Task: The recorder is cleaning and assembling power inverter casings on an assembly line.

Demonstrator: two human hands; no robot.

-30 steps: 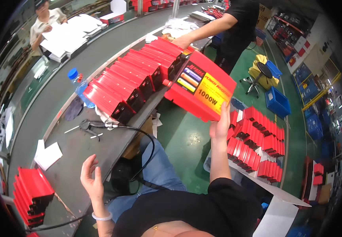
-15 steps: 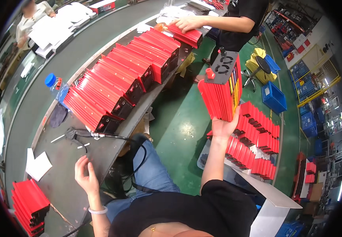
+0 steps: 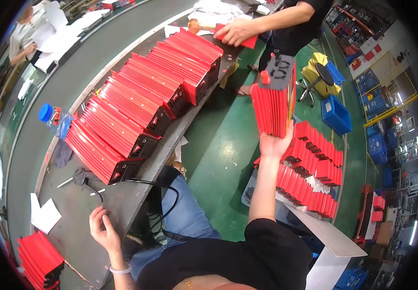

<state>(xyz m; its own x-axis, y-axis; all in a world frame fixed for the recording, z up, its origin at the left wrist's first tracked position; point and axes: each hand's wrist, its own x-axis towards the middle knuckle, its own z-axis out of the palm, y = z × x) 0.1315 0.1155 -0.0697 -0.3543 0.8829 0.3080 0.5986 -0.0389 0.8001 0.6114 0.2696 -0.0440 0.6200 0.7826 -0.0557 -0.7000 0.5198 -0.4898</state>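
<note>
On its flat palm and fingers, my right hand [image 3: 276,146] holds up a red power inverter [image 3: 270,110] with a ribbed metal case. It stands on end, its dark vented end plate and red terminal knob at the top. My left hand [image 3: 104,231] is over the near part of the bench, fingers loosely apart, with nothing in it. Ahead of it, a row of red inverters [image 3: 136,107] stands packed side by side, black ends toward the bench edge. A black-handled tool [image 3: 84,177] lies beside the nearest one, partly covered; a black hose [image 3: 176,189] hangs off the edge.
Across the bench, a co-worker's hand [image 3: 238,32] rests on another red unit [image 3: 245,41]. Several inverters fill a pallet [image 3: 249,189] at right. Nearby are a blue-capped bottle [image 3: 49,115], white papers [image 3: 47,215], a lower-left red stack [image 3: 40,253], a stool [image 3: 323,73] and a blue crate [image 3: 335,115].
The inverter row has shifted nearer and left, covering part of the tool. My right hand's inverter is slightly higher and turned. My left hand is slightly lower. The co-worker's unit has turned.
</note>
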